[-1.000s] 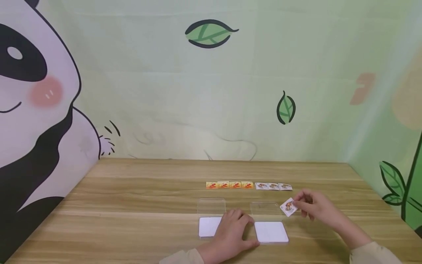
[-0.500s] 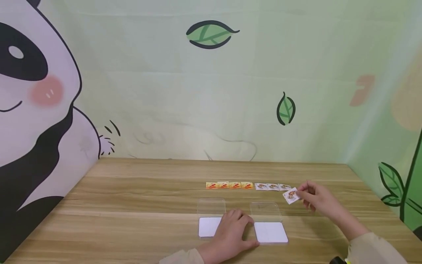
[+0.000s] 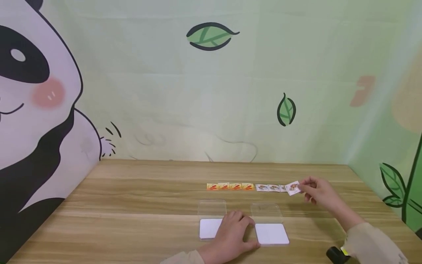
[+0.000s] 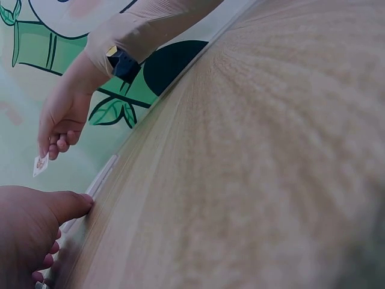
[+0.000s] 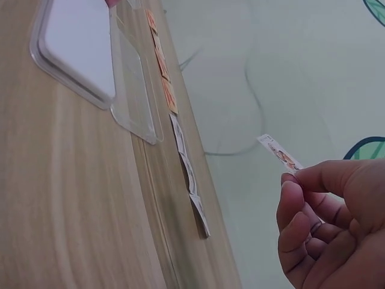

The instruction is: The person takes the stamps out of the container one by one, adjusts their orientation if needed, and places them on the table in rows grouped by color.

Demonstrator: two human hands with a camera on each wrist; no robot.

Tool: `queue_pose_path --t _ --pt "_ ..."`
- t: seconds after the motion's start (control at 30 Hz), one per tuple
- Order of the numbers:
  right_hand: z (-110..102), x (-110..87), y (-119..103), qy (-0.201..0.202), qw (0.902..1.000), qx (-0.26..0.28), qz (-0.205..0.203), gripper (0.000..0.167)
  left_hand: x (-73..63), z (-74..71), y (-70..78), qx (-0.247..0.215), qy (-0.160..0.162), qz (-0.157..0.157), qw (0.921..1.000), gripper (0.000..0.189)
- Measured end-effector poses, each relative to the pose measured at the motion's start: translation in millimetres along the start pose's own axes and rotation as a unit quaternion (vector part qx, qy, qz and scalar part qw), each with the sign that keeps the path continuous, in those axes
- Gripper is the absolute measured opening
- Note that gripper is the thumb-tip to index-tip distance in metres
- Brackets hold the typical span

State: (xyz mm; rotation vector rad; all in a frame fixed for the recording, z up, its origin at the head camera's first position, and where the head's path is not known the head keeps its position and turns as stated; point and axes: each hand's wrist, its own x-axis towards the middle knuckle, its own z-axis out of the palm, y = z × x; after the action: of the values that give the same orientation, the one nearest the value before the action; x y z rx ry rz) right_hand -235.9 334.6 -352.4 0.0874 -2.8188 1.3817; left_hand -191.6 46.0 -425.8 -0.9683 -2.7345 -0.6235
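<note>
My right hand (image 3: 318, 192) pinches a small white card (image 3: 292, 188) with a coloured figure by its edge. The card is held up at the right end of a row of similar white cards (image 3: 267, 187), overlapping the last one in the head view. Left of these lies a row of yellow-and-red cards (image 3: 229, 186). My left hand (image 3: 232, 233) rests between two shallow clear cases with white contents, its fingers over the left case (image 3: 208, 228) and its thumb (image 4: 75, 205) at the near corner of the right case (image 3: 271, 234). Both clear lids lie folded back.
The wooden table (image 3: 132, 205) runs back to a printed cloth backdrop (image 3: 158, 73) with a panda and leaves. A black wrist device (image 3: 337, 254) sits at the right sleeve.
My right hand has moved away from me and slightly up with the card, from beside the right lid to the end of the white row. The left hand stays in place.
</note>
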Motion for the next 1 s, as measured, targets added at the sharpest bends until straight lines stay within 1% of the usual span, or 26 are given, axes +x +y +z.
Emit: queue_pose_path --t 0.07,0.27,0.5,0.67,1.0 --pt "0 2.4 0 0.005 0.9999 -0.002 0.009 0.025 0.3 0.6 -0.3 0.000 -0.001 -0.002 1.0000 0.044" --pt "1 8.7 4 0.016 0.9998 0.001 0.013 0.026 0.8 1.9 -1.2 -0.005 -0.004 -0.003 1.0000 0.044" --pt "1 16.0 12 0.029 0.9994 0.007 0.016 0.027 1.5 0.7 -2.1 -0.020 -0.024 -0.013 0.9994 0.044" --pt "0 20.3 18 0.040 0.9986 0.009 0.033 0.025 1.6 0.0 -2.0 -0.021 -0.033 -0.018 0.9991 0.045" --pt "-2 25.5 32 0.055 0.9973 0.029 0.040 0.027 1.0 0.1 -2.4 -0.014 -0.021 -0.007 0.9996 0.044"
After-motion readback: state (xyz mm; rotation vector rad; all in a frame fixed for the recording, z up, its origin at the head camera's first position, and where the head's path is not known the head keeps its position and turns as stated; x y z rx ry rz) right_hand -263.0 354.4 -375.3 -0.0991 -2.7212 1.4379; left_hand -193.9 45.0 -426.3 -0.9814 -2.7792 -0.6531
